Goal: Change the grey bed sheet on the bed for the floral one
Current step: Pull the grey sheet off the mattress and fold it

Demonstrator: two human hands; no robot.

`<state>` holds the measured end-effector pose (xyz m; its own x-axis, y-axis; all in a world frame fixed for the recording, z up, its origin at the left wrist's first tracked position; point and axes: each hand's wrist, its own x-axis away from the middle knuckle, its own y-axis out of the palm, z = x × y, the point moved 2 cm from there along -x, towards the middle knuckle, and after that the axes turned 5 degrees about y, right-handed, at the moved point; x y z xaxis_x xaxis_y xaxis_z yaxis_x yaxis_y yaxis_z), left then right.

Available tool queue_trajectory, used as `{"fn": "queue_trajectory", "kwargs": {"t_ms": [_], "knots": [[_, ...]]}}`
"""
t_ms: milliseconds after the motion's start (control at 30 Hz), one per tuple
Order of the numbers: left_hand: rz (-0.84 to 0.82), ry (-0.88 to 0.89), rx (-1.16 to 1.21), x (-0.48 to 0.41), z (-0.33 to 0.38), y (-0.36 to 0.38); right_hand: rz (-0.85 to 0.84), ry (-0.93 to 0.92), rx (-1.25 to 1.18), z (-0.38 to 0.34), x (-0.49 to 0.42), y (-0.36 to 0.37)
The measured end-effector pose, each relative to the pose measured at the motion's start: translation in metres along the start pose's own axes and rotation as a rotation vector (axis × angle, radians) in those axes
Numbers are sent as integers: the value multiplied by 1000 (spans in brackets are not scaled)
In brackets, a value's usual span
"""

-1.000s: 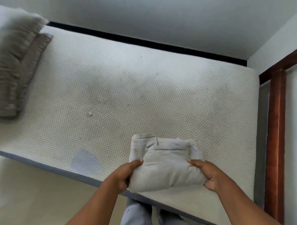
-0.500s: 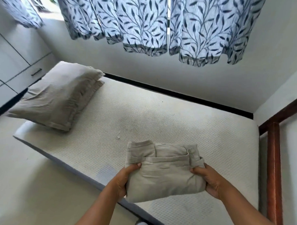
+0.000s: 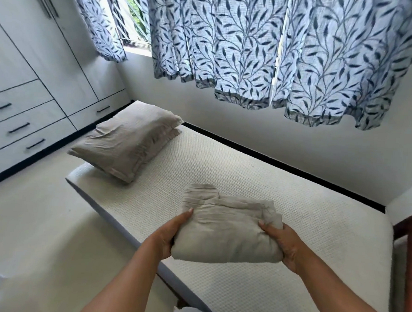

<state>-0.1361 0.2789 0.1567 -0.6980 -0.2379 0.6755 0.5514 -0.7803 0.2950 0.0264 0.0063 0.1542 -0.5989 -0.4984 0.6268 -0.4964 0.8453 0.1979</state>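
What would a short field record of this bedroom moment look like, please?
held: folded grey sheet, over the mattress
left hand: grips the sheet's left edge
right hand: grips its right edge
mattress: bare, no sheet on it
pillow: lies at the mattress's far left end
floral sheet: not in view
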Motion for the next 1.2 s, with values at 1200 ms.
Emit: {"fn": "queue_trajectory", "kwargs": {"t_ms": [1200], "knots": [[319,172,90,-44,207,-326,-7,51,168,-102,-214,370]]}}
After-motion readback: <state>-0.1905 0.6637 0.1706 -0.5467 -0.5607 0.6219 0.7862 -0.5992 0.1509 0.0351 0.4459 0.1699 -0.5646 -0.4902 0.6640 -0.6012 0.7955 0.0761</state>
